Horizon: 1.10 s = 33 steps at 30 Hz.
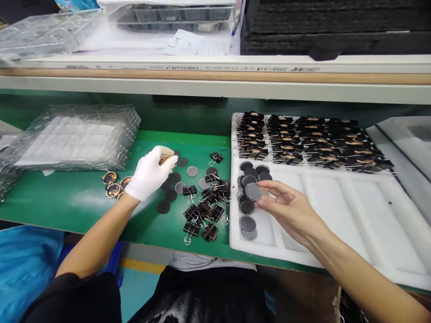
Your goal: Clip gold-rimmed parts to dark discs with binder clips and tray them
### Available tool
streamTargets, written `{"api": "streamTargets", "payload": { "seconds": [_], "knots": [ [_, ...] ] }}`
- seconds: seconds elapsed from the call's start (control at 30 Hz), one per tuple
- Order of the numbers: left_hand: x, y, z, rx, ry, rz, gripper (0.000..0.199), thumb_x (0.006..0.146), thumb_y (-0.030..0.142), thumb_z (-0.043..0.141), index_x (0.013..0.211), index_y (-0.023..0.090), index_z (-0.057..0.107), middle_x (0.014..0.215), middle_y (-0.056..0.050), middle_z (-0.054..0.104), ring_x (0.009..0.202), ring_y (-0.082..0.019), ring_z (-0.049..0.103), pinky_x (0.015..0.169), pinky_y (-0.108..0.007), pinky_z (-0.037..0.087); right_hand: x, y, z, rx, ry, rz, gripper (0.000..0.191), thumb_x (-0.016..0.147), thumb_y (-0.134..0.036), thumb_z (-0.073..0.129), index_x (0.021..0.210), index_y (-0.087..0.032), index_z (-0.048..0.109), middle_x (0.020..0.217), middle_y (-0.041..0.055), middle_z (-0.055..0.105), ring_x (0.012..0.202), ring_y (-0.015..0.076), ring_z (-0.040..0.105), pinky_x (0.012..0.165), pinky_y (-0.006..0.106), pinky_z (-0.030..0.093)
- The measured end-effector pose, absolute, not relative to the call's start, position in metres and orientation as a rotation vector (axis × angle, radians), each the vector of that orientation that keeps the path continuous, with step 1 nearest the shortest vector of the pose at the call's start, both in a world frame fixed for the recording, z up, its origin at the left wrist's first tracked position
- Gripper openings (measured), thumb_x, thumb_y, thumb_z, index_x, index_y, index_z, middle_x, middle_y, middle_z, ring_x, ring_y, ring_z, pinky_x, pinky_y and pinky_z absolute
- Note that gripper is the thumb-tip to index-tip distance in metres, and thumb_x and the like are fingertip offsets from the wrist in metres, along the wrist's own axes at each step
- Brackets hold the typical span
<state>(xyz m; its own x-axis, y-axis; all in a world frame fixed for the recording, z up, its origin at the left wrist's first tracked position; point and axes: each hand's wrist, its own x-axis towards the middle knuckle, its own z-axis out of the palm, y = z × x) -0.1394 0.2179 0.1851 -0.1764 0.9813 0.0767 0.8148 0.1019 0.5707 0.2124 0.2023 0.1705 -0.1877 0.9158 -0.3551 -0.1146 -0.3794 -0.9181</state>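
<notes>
My left hand (pixel 148 172), in a white glove, pinches a gold-rimmed watch head (pixel 164 159) above the green bench. More gold-rimmed watch heads (pixel 112 190) lie left of that wrist. My bare right hand (pixel 291 204) holds a round translucent disc (pixel 253 191) by its edge between thumb and fingers. Below it, several dark and clear discs (pixel 247 223) sit in the left channel of the white foam tray (pixel 289 244). Loose dark discs (pixel 170 194) and black binder clips (pixel 191 229) are spread on the bench between my hands.
Rows of binder clips clamped on pieces (pixel 313 139) fill the tray's far part. Stacked clear plastic trays (pixel 81 139) stand at the back left. A shelf edge (pixel 208 85) crosses above the bench, carrying more clear trays (pixel 50 33) and a black stack (pixel 330 27).
</notes>
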Motion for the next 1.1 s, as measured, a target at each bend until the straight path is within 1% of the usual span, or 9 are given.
{"api": "streamTargets", "payload": {
  "seconds": [0.1,0.17,0.3,0.4,0.5,0.63,0.77,0.9,1.1],
  "knots": [
    [-0.107,0.212,0.207,1.491,1.669,0.853,0.021,0.098,0.036,0.051,0.111,0.019,0.052,0.073,0.0,0.068,0.047,-0.01,0.059,0.044,-0.022,0.041,0.204,0.208,0.176,-1.261,-0.835,1.808,0.044,0.056,-0.024,0.099,0.095,-0.027,0.078,0.101,0.0008,0.076,0.077,0.0119,0.071,0.077,0.028,0.062],
    [-0.086,0.211,0.213,1.444,1.465,0.757,0.023,0.096,0.03,0.051,0.116,0.019,0.051,0.073,0.001,0.068,0.044,-0.009,0.056,0.041,-0.02,0.039,0.198,0.211,0.181,-1.238,-0.754,1.905,0.043,0.059,-0.026,0.098,0.098,-0.028,0.078,0.1,0.0009,0.077,0.081,0.0132,0.073,0.08,0.029,0.063],
    [-0.055,0.22,0.201,1.683,1.276,0.578,0.026,0.089,0.022,0.055,0.114,0.021,0.061,0.095,-0.002,0.073,0.071,-0.013,0.068,0.066,-0.026,0.055,0.18,0.214,0.187,-1.221,-0.756,1.907,0.033,0.067,-0.033,0.094,0.092,-0.022,0.075,0.09,0.002,0.075,0.089,0.0168,0.075,0.078,0.029,0.064],
    [-0.042,0.229,0.188,1.854,1.384,0.552,0.021,0.089,0.022,0.054,0.106,0.022,0.066,0.103,-0.002,0.074,0.085,-0.017,0.069,0.077,-0.03,0.054,0.168,0.217,0.187,-1.224,-0.912,1.787,0.033,0.068,-0.034,0.093,0.088,-0.02,0.071,0.088,0.0016,0.071,0.082,0.0169,0.075,0.074,0.03,0.064],
    [-0.04,0.235,0.183,1.873,1.465,0.577,0.023,0.09,0.025,0.053,0.108,0.023,0.066,0.103,-0.001,0.075,0.085,-0.018,0.068,0.077,-0.031,0.053,0.167,0.221,0.185,-1.237,-1.366,1.494,0.03,0.078,-0.038,0.084,0.098,-0.02,0.069,0.094,0.0048,0.07,0.077,0.0174,0.072,0.069,0.033,0.062],
    [-0.045,0.238,0.186,1.818,1.448,0.569,0.023,0.09,0.028,0.054,0.108,0.022,0.067,0.095,0.001,0.076,0.08,-0.017,0.069,0.073,-0.029,0.053,0.172,0.219,0.177,-1.244,-2.144,0.803,0.037,0.086,-0.038,0.077,0.118,-0.021,0.068,0.101,0.0091,0.069,0.08,0.0209,0.068,0.07,0.037,0.059],
    [-0.05,0.239,0.19,1.902,1.444,0.598,0.029,0.09,0.024,0.052,0.113,0.024,0.069,0.104,0.001,0.077,0.085,-0.017,0.069,0.081,-0.029,0.054,0.169,0.214,0.168,-1.168,-2.43,0.439,0.024,0.095,-0.03,0.063,0.111,-0.015,0.072,0.097,0.0124,0.075,0.087,0.0277,0.072,0.077,0.044,0.06],
    [-0.055,0.241,0.194,1.756,1.467,0.686,0.034,0.09,0.025,0.054,0.12,0.022,0.068,0.106,-0.001,0.077,0.09,-0.017,0.071,0.085,-0.028,0.056,0.173,0.216,0.181,-1.272,-2.159,0.591,0.025,0.095,-0.023,0.059,0.111,-0.018,0.076,0.092,0.0081,0.079,0.076,0.0227,0.074,0.073,0.04,0.062],
    [-0.055,0.238,0.198,1.766,1.342,0.677,0.028,0.091,0.03,0.055,0.114,0.023,0.07,0.102,-0.001,0.077,0.084,-0.018,0.072,0.075,-0.028,0.057,0.17,0.223,0.209,-1.24,-1.723,1.093,0.02,0.089,-0.033,0.072,0.106,-0.025,0.079,0.094,0.0058,0.077,0.077,0.0206,0.074,0.071,0.037,0.064]
  ]
}}
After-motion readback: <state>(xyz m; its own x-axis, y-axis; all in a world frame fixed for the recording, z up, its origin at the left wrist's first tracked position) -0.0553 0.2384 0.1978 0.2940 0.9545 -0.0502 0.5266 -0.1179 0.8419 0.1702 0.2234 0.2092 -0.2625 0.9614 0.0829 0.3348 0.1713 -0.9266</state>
